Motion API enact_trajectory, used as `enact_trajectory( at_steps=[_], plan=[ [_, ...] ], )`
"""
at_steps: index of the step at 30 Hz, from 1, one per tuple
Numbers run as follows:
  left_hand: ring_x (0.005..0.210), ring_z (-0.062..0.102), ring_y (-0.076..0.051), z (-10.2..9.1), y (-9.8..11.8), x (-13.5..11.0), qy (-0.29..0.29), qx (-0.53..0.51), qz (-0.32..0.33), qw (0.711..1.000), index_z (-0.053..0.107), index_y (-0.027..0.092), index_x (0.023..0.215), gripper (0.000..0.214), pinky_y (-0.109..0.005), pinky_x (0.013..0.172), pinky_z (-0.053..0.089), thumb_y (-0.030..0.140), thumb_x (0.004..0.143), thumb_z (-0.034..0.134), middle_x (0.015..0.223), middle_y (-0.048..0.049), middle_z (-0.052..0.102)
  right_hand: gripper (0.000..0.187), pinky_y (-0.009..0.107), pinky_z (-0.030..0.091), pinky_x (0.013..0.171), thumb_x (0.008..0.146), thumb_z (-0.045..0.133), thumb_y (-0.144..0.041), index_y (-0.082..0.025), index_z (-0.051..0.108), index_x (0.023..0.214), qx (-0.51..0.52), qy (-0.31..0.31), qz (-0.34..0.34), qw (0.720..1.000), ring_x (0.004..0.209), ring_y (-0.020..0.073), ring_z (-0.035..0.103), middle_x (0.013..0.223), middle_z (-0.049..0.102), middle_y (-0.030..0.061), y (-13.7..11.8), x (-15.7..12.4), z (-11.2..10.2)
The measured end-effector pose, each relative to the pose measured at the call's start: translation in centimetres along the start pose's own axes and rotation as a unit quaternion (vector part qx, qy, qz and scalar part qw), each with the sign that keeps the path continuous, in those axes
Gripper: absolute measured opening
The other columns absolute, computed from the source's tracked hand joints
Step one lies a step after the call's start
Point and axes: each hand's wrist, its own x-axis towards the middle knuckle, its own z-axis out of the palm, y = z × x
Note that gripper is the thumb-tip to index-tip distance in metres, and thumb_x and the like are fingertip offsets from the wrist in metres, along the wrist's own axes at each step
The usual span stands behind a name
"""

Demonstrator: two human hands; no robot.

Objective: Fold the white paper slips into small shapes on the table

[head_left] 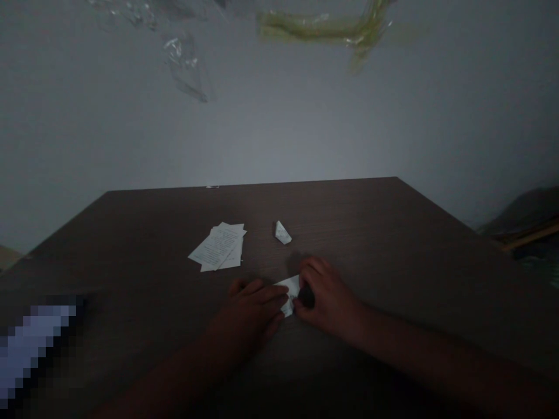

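Note:
A small white piece of paper (290, 293) lies on the dark wooden table (393, 244) between my two hands. My left hand (253, 308) rests flat on the paper's left part, fingers stretched toward the right. My right hand (325, 297) has its fingers curled and pinches the paper's right edge. A small folded white paper shape (282, 233) stands on the table just behind my hands. A short stack of printed paper slips (218, 247) lies to the left of that shape.
The table's far edge meets a pale wall (279, 134) with bits of clear tape and yellowish tape stuck high up. A blurred pale object (30, 343) sits at the near left. Dim clutter shows off the table's right side (528, 233).

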Motion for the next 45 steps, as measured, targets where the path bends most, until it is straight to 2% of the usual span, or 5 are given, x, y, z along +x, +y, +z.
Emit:
enact_trajectory(
  at_steps=[6, 12, 25, 40, 45],
  plan=[
    [0.121, 0.074, -0.032, 1.5, -0.8, -0.7, 0.024, 0.031, 0.021, 0.999, 0.084, 0.039, 0.138, 0.035, -0.050, 0.106, 0.048, 0.019, 0.113, 0.069, 0.151, -0.0027, 0.082, 0.029, 0.047, 0.056, 0.092, 0.086, 0.082, -0.014, -0.026, 0.056, 0.093, -0.019, 0.008, 0.049, 0.999, 0.109, 0.0321, 0.067, 0.110, 0.067, 0.0082, 1.5, 1.4, -0.8],
    [0.117, 0.074, -0.033, 1.0, -0.9, -1.1, 0.001, 0.058, 0.053, 0.997, 0.080, 0.043, 0.145, 0.040, -0.052, 0.105, 0.050, 0.022, 0.112, 0.069, 0.159, -0.0023, 0.078, 0.025, 0.045, 0.056, 0.093, 0.089, 0.080, -0.014, -0.026, 0.059, 0.097, -0.031, 0.012, 0.037, 0.999, 0.112, 0.0316, 0.067, 0.115, 0.069, 0.0085, 1.5, 1.2, -1.0],
    [0.120, 0.075, -0.035, -0.3, 0.2, -1.1, -0.039, 0.030, 0.012, 0.999, 0.070, 0.026, 0.155, 0.058, -0.053, 0.102, 0.052, 0.010, 0.099, 0.067, 0.161, -0.0084, 0.077, 0.025, 0.054, 0.060, 0.099, 0.089, 0.085, -0.023, -0.026, 0.063, 0.100, 0.004, -0.016, -0.031, 0.999, 0.116, 0.0357, 0.068, 0.120, 0.071, 0.0119, -1.3, -1.0, -0.3],
    [0.125, 0.075, -0.036, -0.2, 0.0, -1.4, -0.022, 0.025, 0.023, 0.999, 0.074, 0.028, 0.151, 0.053, -0.051, 0.101, 0.053, 0.014, 0.100, 0.070, 0.163, -0.0076, 0.076, 0.026, 0.047, 0.056, 0.093, 0.086, 0.082, -0.017, -0.025, 0.059, 0.093, -0.028, 0.006, 0.062, 0.998, 0.109, 0.0324, 0.067, 0.111, 0.068, 0.0092, 1.3, 1.2, -1.6],
    [0.125, 0.076, -0.036, -0.6, 0.1, -1.1, -0.043, 0.035, 0.023, 0.998, 0.074, 0.028, 0.150, 0.051, -0.051, 0.100, 0.053, 0.014, 0.101, 0.071, 0.164, -0.0069, 0.075, 0.027, 0.049, 0.056, 0.096, 0.085, 0.085, -0.019, -0.025, 0.060, 0.093, -0.018, -0.016, 0.014, 1.000, 0.114, 0.0344, 0.067, 0.114, 0.068, 0.0103, -0.5, 0.1, -0.6]
  ],
)
